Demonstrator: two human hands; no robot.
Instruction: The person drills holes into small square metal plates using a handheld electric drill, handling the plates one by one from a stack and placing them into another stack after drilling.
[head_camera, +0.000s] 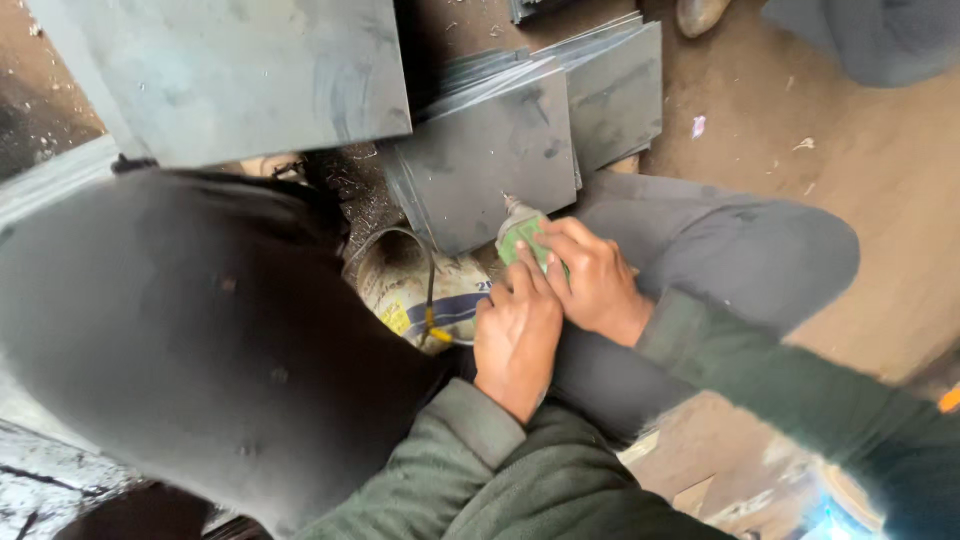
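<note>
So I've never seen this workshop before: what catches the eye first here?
Both hands, left and right, meet at centre on a green drill pressed to a stack of dark metal sheets. A big dark blurred shape fills the left. A printed sack lies under the sheets.

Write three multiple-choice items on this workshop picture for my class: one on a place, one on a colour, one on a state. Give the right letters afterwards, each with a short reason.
1. Where does the tip of the drill rest?
A. on a dark metal sheet
B. on the paint can
C. on bare floor

2. What colour is the drill's body?
A. red
B. green
C. yellow

3. How do the hands meet the drill?
A. both gripping it
B. only one touching it
C. both clear of it

Answers:
1 A: the bit meets the lower edge of the dark metal sheet.
2 B: green shows between the fingers.
3 A: the left hand and the right hand are both wrapped around it.
</note>
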